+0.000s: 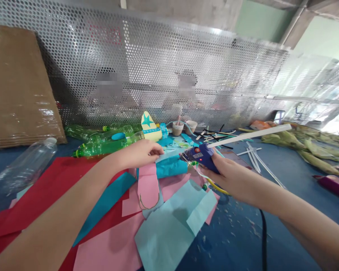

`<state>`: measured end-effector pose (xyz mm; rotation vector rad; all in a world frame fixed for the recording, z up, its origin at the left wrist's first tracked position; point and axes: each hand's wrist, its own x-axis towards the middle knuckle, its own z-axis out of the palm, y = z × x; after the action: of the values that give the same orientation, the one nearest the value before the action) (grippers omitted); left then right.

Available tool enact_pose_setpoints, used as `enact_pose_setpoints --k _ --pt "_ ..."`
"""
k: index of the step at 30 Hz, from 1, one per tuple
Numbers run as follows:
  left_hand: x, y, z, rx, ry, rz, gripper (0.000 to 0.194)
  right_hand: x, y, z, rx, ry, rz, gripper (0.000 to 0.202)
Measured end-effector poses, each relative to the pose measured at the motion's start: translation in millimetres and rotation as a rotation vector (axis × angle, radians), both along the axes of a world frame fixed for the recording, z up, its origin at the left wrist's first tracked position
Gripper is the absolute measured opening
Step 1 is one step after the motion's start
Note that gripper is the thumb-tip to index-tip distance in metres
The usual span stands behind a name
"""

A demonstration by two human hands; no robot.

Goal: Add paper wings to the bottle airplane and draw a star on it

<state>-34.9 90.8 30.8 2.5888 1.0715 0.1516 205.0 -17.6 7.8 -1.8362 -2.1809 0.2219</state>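
Note:
My right hand point(224, 171) is wrapped round the handle of a blue hot glue gun point(205, 156). A long white glue stick point(251, 135) juts from the back of the gun, and its nozzle points left. My left hand point(141, 152) pinches the end of a pale blue paper strip point(169, 153). Just below that strip lies a bottle wrapped in bright blue paper point(173, 168), with a pink paper flap point(148, 184) hanging at its left end. The nozzle is close to the strip; whether it touches cannot be made out.
Red paper point(56, 177), pink paper point(110, 241) and light blue paper point(169, 222) cover the front. Green bottles point(104, 145) and a yellow-wrapped bottle point(152, 133) lie behind. A clear bottle point(28, 162) is left, loose glue sticks point(254, 160) and dried husks point(305, 145) right.

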Motion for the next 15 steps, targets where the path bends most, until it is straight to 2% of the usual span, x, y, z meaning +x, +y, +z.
enact_pose_setpoints --k 10,15 --pt "-0.7 -0.4 -0.4 0.004 -0.006 0.004 0.027 11.9 3.7 -5.0 0.073 -0.068 0.034 0.022" --pt "-0.7 0.0 0.1 0.006 -0.008 -0.011 0.026 1.5 -0.5 -0.9 -0.032 0.059 0.019 0.024"
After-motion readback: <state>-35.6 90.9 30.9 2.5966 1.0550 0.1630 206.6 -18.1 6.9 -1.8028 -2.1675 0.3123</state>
